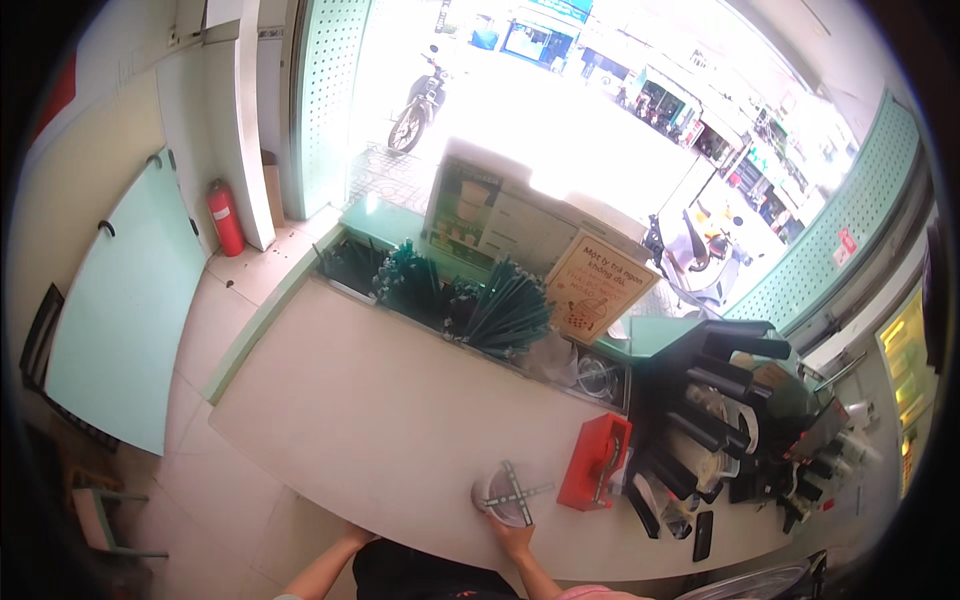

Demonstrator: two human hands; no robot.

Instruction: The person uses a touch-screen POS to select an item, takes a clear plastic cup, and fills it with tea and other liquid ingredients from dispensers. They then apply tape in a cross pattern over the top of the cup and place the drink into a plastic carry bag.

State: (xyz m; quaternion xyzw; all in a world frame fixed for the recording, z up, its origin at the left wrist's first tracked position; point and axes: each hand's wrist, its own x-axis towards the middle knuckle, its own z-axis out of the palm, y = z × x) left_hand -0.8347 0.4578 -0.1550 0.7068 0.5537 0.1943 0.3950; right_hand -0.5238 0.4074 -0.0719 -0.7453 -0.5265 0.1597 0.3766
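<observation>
My right hand (514, 537) is around the lower side of a plastic cup (501, 491) near the counter's front edge. Across the cup's top lie two crossed dark strips (515, 495) with pale marks, one reaching past the rim to the right. My left hand (357, 535) is at the front edge of the pale counter (360, 405); its fingers are mostly hidden, so what it touches there cannot be made out. Right of the cup stands a red box-shaped dispenser (592, 463).
Bundles of wrapped straws (502, 307) fill a recessed trough along the counter's back, beside clear lids (598, 375). A printed sign (600, 285) stands behind. At right are a black rack (697, 420) and a phone-like black object (702, 535). A fire extinguisher (225, 217) stands left.
</observation>
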